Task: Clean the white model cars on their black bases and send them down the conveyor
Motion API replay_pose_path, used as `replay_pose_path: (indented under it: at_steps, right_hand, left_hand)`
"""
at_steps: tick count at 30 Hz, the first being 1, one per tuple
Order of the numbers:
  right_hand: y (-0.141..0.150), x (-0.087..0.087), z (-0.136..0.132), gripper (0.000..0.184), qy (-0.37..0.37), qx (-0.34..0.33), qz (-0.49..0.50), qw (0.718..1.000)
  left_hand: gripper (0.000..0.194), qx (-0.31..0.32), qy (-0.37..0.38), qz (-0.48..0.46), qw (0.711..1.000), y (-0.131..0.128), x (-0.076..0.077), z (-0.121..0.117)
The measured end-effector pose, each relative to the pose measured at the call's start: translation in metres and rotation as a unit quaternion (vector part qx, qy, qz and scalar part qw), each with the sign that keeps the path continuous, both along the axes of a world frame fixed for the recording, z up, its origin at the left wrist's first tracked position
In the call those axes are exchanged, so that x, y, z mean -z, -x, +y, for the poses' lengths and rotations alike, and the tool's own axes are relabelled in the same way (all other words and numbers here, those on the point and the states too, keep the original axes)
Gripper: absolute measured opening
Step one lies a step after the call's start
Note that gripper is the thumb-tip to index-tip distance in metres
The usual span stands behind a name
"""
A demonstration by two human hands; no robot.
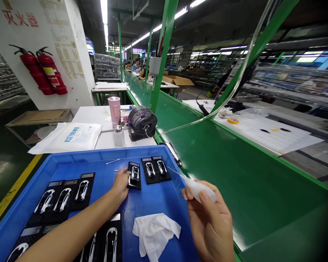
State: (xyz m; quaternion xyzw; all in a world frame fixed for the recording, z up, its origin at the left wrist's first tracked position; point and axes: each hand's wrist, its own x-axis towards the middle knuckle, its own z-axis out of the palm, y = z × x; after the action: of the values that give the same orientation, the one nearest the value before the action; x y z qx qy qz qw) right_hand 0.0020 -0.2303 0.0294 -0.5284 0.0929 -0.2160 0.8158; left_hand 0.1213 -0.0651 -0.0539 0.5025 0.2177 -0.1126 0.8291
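My left hand (121, 185) reaches into the blue tray (79, 157), its fingers closed at the left edge of a model car on a black base (135, 175). A cotton swab's tip pokes out beside those fingers; whether they touch it, I cannot tell. Raised above the tray's right side, my right hand (211, 218) grips a white squeeze bottle (198, 190) with a thin, needle-like nozzle pointing up and left. Two more model cars (155, 169) lie just right of the held one. Below them is a crumpled white cloth (155, 233).
Several other model cars (62, 199) lie on the tray's left, partly behind my forearm. A loose cotton swab (112, 161) is near the back. Beyond stand a black fan (143, 123), a pink tumbler (114, 112) and a wiper pack (73, 137). A green conveyor (235, 160) runs along the right.
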Motion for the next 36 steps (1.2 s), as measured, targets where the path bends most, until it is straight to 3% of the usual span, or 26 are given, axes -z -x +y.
replay_pose_path:
  at_steps: [8, 16, 19, 21, 23, 26, 30, 33, 36]
  right_hand:
    - [-0.004, 0.006, -0.001, 0.025, -0.005, -0.016, 0.006, 1.0]
    - [-0.005, 0.009, 0.002, 0.028, -0.004, -0.025, 0.026, 0.999]
    - [-0.006, 0.008, 0.004, 0.029, 0.002, -0.027, 0.033, 0.999]
    - [-0.006, 0.007, 0.003, 0.03, 0.01, -0.022, 0.038, 0.999]
    - [-0.006, 0.006, 0.001, 0.029, 0.016, -0.013, 0.04, 0.999]
    - [-0.007, 0.007, 0.0, 0.03, 0.016, -0.013, 0.042, 0.999]
    - [-0.008, 0.006, 0.009, 0.029, 0.016, -0.032, 0.039, 0.999]
    - [-0.008, 0.003, 0.017, 0.026, 0.027, -0.055, 0.031, 0.998]
    - [-0.007, 0.0, 0.022, 0.026, 0.046, -0.072, 0.03, 0.996]
  left_hand:
    - [0.027, -0.004, -0.059, -0.056, 0.997, -0.014, 0.012, -0.018]
    - [0.031, 0.062, -0.091, -0.119, 0.987, 0.003, 0.003, -0.011]
    - [0.038, 0.084, -0.144, -0.139, 0.976, 0.011, -0.004, -0.002]
    - [0.041, 0.115, -0.205, -0.17, 0.957, 0.015, -0.014, 0.016]
    - [0.04, 0.156, -0.287, -0.218, 0.919, 0.019, -0.024, 0.049]
    - [0.048, 0.177, -0.451, -0.273, 0.831, 0.022, -0.032, 0.115]
    - [0.071, 0.171, -0.638, -0.243, 0.71, 0.032, -0.017, 0.186]
    - [0.073, 0.201, -0.709, -0.229, 0.636, 0.044, -0.001, 0.2]
    - [0.071, 0.232, -0.737, -0.235, 0.589, 0.052, 0.007, 0.191]
